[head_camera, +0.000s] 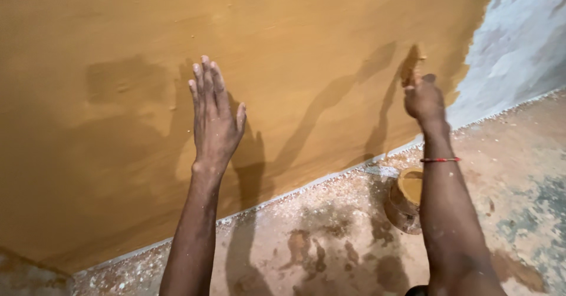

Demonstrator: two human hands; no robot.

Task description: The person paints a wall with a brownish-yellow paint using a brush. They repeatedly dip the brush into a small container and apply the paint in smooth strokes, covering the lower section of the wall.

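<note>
Two bare hands are raised against a broad ochre-painted plaster wall (283, 30). The left hand (213, 122) is laid flat on the wall, its fingers (205, 84) spread slightly and pointing upward, with nothing held in it. The right hand (423, 100) is closed around a small paint-soaked brush or pad (410, 66), coated in the same ochre colour; which of the two it is cannot be told, since most of it is hidden by the grip. This tool is pressed to the wall at the right edge of the painted area, just beside a patch of bare whitish-grey wall (519, 42) at the upper right. A thin red thread bracelet (439, 160) is worn on the right wrist.

Below the wall, a rough concrete floor (330, 243) is seen, marked with dark stains and sprinkled with pale debris along the wall's foot. A round paint-smeared pot (405, 197) filled with ochre paint is set on the floor near the wall's lower edge, partly hidden behind the right forearm. Dark shadows of both arms are cast on the painted surface between the hands.
</note>
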